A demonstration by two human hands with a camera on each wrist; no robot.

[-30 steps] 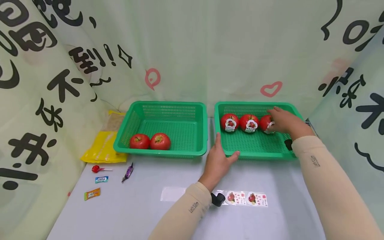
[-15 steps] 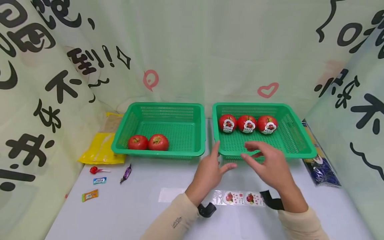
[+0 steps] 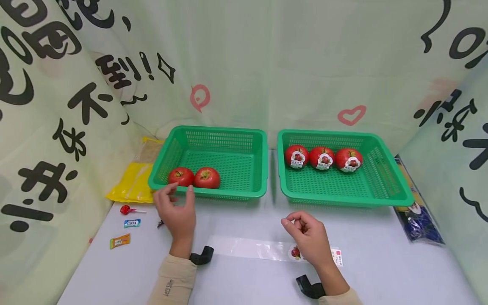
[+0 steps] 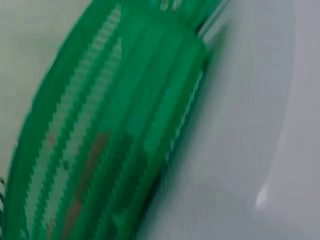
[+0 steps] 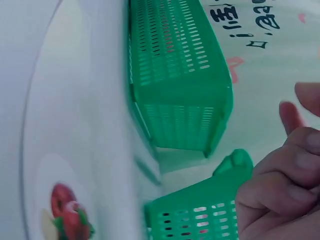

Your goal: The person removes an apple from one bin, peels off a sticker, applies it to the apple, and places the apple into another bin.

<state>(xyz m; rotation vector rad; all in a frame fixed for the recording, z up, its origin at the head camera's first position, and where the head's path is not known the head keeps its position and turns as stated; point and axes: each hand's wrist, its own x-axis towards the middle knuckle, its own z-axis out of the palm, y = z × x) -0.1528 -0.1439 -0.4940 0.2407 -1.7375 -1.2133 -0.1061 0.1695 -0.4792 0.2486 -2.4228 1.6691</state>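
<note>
- Leftward since half a second ago, the left hand (image 3: pixel 176 216) has swung from the right basket (image 3: pixel 343 186) to the near-left corner of the left basket (image 3: pixel 236 167); the right hand (image 3: pixel 311 239) has drawn back from the right basket's near edge.
- Left hand: thumb and fingers apart, no object visible in it, nearest the two plain red fruits (image 3: pixel 207 178); whether it touches the rim, I cannot tell.
- Right hand: fingers loosely curled, nothing seen in them, in front of part of the sticker strip (image 3: pixel 251 249).
- Those plain fruits sit side by side along the left basket's near edge, towards its left corner.
- Three labelled red fruits (image 3: pixel 322 159) stand in a row from the right basket's left edge.
- Sticker strip: flat on the table (image 3: pixel 248 279), nearer its near edge than the baskets.
- Lollipop (image 3: pixel 125 209): near the table's left edge.
</note>
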